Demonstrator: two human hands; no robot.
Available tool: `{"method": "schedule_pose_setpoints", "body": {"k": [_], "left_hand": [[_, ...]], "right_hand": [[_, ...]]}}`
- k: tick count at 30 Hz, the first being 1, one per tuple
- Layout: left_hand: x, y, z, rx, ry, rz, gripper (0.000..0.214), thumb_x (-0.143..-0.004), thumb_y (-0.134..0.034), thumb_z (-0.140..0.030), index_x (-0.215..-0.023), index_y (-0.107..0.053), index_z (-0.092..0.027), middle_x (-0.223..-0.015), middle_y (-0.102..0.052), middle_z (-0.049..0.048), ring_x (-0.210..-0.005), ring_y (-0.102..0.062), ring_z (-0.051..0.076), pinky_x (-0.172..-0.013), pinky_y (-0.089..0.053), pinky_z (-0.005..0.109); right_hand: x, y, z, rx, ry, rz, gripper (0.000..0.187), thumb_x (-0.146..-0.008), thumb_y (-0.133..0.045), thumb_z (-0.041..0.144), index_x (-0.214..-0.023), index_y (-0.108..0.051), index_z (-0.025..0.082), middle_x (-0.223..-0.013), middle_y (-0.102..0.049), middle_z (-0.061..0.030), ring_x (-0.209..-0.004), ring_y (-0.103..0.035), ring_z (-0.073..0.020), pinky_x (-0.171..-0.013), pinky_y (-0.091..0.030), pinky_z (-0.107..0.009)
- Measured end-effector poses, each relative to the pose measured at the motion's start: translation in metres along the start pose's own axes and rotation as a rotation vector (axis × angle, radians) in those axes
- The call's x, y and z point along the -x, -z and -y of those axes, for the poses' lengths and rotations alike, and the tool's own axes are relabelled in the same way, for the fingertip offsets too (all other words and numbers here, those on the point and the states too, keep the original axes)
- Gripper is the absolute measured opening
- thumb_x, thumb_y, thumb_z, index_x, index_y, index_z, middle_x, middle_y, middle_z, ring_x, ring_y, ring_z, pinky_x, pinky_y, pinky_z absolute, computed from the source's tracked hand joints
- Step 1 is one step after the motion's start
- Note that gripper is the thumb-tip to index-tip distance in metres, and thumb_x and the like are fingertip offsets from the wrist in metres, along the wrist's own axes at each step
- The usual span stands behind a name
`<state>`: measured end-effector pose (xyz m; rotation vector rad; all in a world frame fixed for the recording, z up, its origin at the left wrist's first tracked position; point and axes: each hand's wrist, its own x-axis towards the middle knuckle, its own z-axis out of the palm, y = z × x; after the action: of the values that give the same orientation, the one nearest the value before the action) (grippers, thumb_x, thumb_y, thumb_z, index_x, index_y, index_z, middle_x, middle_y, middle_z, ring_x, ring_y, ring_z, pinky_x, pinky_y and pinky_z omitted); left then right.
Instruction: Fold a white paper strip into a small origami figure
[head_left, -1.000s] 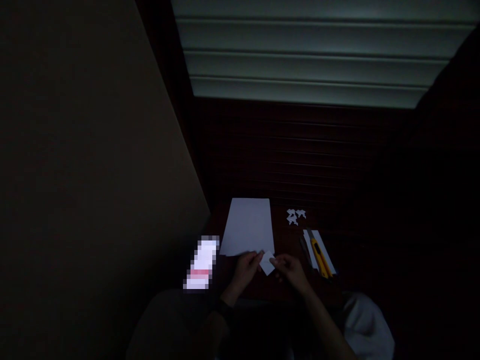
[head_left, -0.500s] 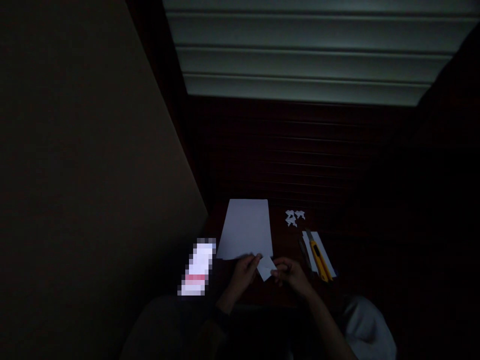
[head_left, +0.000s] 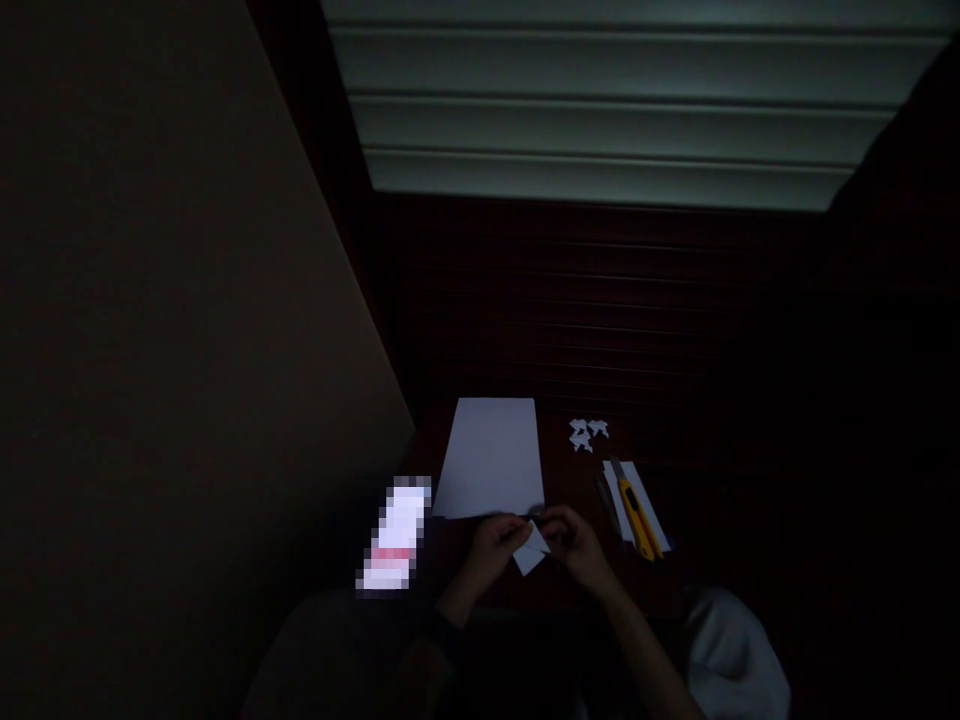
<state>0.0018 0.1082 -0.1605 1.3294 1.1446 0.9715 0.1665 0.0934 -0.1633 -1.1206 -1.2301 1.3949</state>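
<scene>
A small square of white paper [head_left: 529, 556] with crease lines is between my hands, just below a large white sheet [head_left: 492, 455]. My left hand [head_left: 495, 545] pinches its left and upper edge between thumb and fingers. From the other side my right hand [head_left: 576, 545] is closed on the paper's right edge, near the top corner. Part of the paper hides behind the fingertips. Several small folded white paper figures [head_left: 581, 440] lie beyond my right hand.
To the right, a yellow utility knife [head_left: 639, 520] rests on a stack of white paper pieces [head_left: 654, 508], with a dark slim tool [head_left: 608, 502] beside it. A lit, pixelated screen [head_left: 396, 540] is on the left. A wall [head_left: 187, 300] rises along the left.
Both hands have drawn closer together at the paper's top. The small square has shifted slightly down and turned, and its upper part now looks folded or lifted.
</scene>
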Motion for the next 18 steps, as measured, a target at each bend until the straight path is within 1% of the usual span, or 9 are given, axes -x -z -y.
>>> {"method": "schedule_pose_setpoints", "body": {"k": [3, 6, 9, 13, 15, 18], "left_hand": [[0.000, 0.001, -0.003, -0.053, -0.008, 0.034, 0.034, -0.074, -0.054, -0.046, -0.070, -0.063, -0.013, -0.067, -0.061, 0.0027, -0.063, -0.055, 0.014, -0.058, -0.040, 0.022], [-0.001, 0.001, -0.004, -0.135, -0.022, 0.047, 0.035, -0.075, -0.052, -0.045, -0.064, -0.061, -0.013, -0.059, -0.056, 0.0006, -0.057, -0.050, 0.012, -0.052, -0.036, 0.020], [-0.002, 0.001, -0.003, -0.145, -0.022, 0.044, 0.035, -0.075, -0.052, -0.044, -0.060, -0.060, -0.013, -0.057, -0.054, 0.0002, -0.055, -0.047, 0.011, -0.051, -0.034, 0.020], [-0.002, 0.004, 0.000, -0.105, 0.018, 0.076, 0.033, -0.074, -0.054, -0.043, -0.061, -0.059, -0.013, -0.057, -0.054, 0.0004, -0.054, -0.047, 0.011, -0.049, -0.034, 0.020], [-0.002, 0.004, 0.000, -0.086, 0.042, 0.089, 0.033, -0.073, -0.055, -0.043, -0.061, -0.058, -0.012, -0.056, -0.054, 0.0005, -0.053, -0.046, 0.011, -0.048, -0.033, 0.020], [-0.002, 0.004, 0.000, -0.074, 0.037, 0.074, 0.034, -0.074, -0.054, -0.043, -0.061, -0.059, -0.012, -0.057, -0.055, 0.0008, -0.053, -0.046, 0.011, -0.048, -0.033, 0.020]], "right_hand": [[-0.002, 0.000, -0.001, -0.004, 0.026, 0.003, 0.026, -0.061, -0.069, 0.024, -0.082, -0.053, 0.020, -0.066, -0.060, 0.0025, -0.057, -0.054, -0.0115, -0.052, -0.041, -0.020], [-0.003, 0.003, -0.004, 0.019, 0.000, 0.060, 0.021, -0.060, -0.067, 0.019, -0.075, -0.052, 0.019, -0.065, -0.060, 0.0020, -0.059, -0.054, -0.0122, -0.052, -0.040, -0.020], [-0.003, 0.005, -0.007, 0.033, -0.033, 0.077, 0.019, -0.059, -0.066, 0.018, -0.073, -0.053, 0.018, -0.064, -0.060, 0.0021, -0.057, -0.053, -0.0118, -0.051, -0.039, -0.020], [-0.003, 0.005, -0.010, 0.022, -0.053, 0.090, 0.020, -0.058, -0.067, 0.018, -0.074, -0.055, 0.018, -0.064, -0.060, 0.0022, -0.055, -0.053, -0.0115, -0.051, -0.040, -0.020], [-0.003, 0.005, -0.011, 0.020, -0.052, 0.107, 0.019, -0.059, -0.067, 0.017, -0.074, -0.055, 0.018, -0.064, -0.060, 0.0024, -0.056, -0.053, -0.0116, -0.051, -0.039, -0.020], [-0.004, 0.007, -0.011, 0.028, -0.024, 0.103, 0.016, -0.059, -0.066, 0.014, -0.072, -0.056, 0.018, -0.063, -0.059, 0.0030, -0.056, -0.052, -0.0109, -0.051, -0.038, -0.019]]}}
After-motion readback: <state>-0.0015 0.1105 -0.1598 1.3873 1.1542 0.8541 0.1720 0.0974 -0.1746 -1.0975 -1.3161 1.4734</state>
